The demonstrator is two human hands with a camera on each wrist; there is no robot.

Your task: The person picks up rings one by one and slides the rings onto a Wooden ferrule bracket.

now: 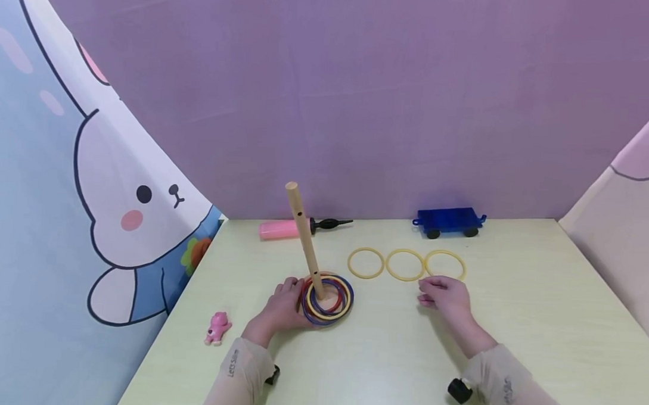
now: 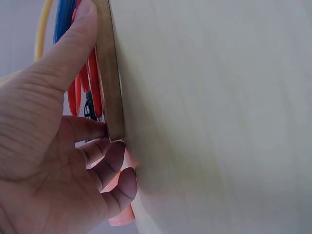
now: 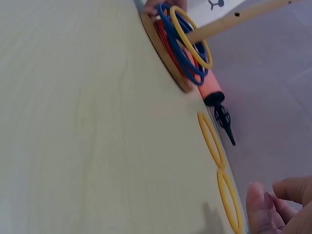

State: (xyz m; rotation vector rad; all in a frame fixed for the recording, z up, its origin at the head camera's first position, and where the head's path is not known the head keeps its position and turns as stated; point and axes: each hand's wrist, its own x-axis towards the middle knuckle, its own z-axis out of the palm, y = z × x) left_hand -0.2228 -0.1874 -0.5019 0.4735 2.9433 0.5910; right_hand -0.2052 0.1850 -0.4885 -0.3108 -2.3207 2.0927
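left hand [image 2: 44,146] gripping wooden base [image 2: 109,73], rings [image 2: 83,87]

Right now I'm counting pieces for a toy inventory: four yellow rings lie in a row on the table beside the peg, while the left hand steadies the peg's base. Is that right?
Not quite: three yellow rings lie in the row, not four, as the head view shows. The rest holds: the left hand steadies the base of the peg.

"Let's Slim" on left sleeve [image 1: 233,362]
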